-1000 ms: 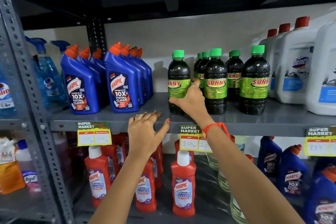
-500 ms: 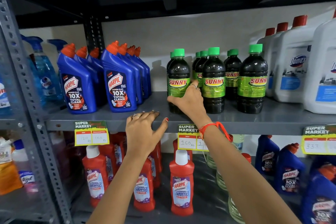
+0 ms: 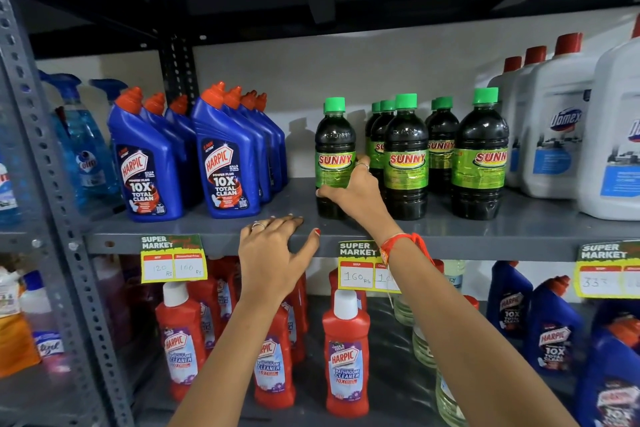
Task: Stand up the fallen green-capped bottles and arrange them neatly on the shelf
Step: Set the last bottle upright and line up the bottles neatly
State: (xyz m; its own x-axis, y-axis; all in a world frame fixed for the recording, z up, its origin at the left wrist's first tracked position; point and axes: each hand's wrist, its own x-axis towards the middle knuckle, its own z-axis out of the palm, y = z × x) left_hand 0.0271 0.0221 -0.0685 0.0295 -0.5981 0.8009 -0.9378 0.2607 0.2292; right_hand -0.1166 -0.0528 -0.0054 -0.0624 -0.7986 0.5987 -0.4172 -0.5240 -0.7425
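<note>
Right hand (image 3: pixel 356 196) grips upright leftmost green-capped bottle (image 3: pixel 334 149) low

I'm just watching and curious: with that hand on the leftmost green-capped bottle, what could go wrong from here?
1. The right hand grips the leftmost Sunny bottle low down; a sideways push might tip it.
2. The middle Sunny bottle stands right beside that hand, so a nudge could topple it into those behind.
3. The left hand rests on the shelf edge, too far to catch anything.
</note>
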